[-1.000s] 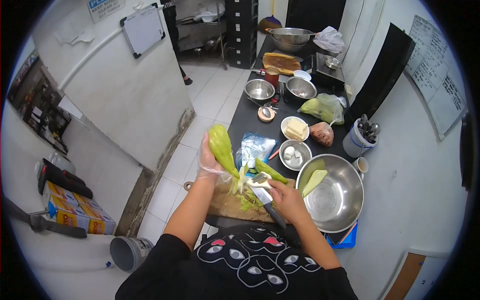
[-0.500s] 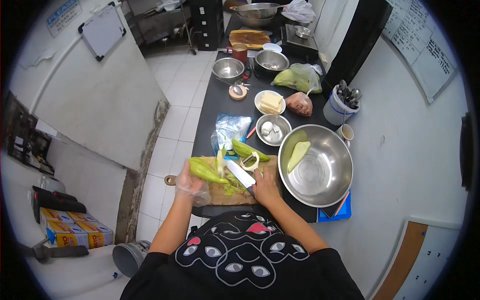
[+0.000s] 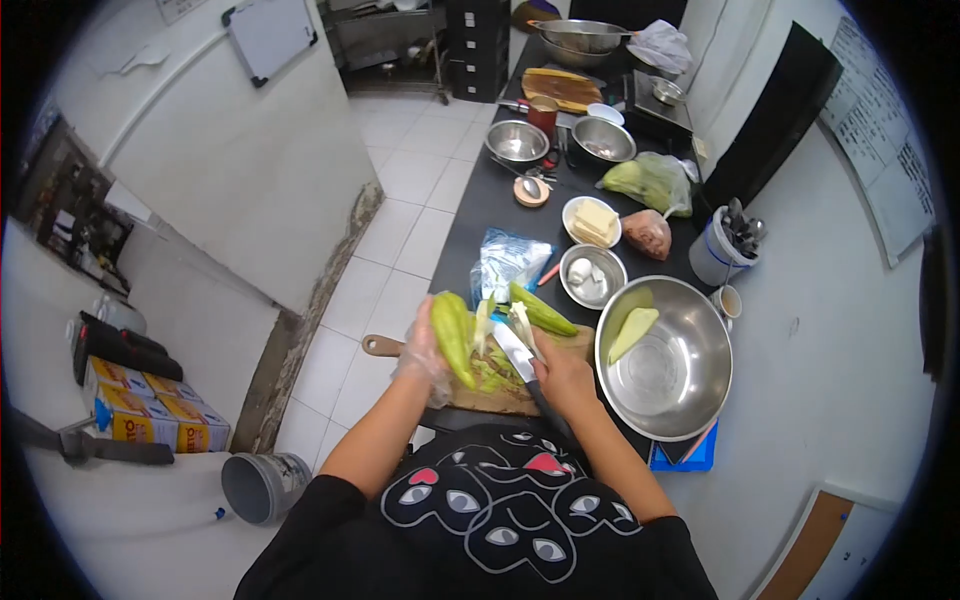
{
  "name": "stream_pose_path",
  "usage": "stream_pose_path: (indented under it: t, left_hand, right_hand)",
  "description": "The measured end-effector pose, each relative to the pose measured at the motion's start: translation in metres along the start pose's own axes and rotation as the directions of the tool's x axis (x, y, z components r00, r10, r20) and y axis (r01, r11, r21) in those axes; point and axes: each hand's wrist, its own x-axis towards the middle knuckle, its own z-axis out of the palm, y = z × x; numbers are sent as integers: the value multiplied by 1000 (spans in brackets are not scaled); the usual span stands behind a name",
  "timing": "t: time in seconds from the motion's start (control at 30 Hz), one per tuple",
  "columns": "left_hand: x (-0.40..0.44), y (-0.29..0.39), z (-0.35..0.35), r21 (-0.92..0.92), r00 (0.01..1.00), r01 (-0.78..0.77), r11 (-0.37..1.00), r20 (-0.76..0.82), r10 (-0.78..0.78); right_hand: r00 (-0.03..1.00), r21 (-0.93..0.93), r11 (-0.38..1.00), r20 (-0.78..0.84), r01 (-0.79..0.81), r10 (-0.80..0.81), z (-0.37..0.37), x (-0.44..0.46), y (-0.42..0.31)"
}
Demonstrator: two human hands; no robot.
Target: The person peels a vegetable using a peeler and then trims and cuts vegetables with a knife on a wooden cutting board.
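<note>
My left hand [image 3: 424, 352], in a clear plastic glove, is closed around a long light-green gourd [image 3: 452, 338], tilted over the board's left side. My bare right hand [image 3: 566, 382] has its fingers closed on a pale-handled peeler [image 3: 522, 324]. Beside and partly under that hand lies a knife [image 3: 513, 348], its blade pointing away over the board and its dark handle towards me. Green peelings [image 3: 492, 376] cover the wooden cutting board [image 3: 478, 400]. Another green gourd [image 3: 542, 311] rests at the board's far edge.
Right of the board stands a large steel bowl [image 3: 690, 405] with a peeled pale-green piece [image 3: 633, 333]. Beyond are a small steel bowl [image 3: 617, 290] with white pieces, a dish of yellow blocks [image 3: 594, 222], a blue-white plastic bag [image 3: 510, 265] and a utensil bucket [image 3: 715, 255].
My left hand has tipped the gourd more upright. My right hand has drawn the peeler in beside the knife, which stays on the board. The whole view has shifted rightward.
</note>
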Motion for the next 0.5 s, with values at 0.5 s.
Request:
stream_pose_path:
  t: [0.5]
  left_hand:
    - [-1, 26, 58, 112, 987, -161, 981, -9, 163]
  right_hand:
    - [944, -216, 946, 278, 240, -176, -34, 1, -47]
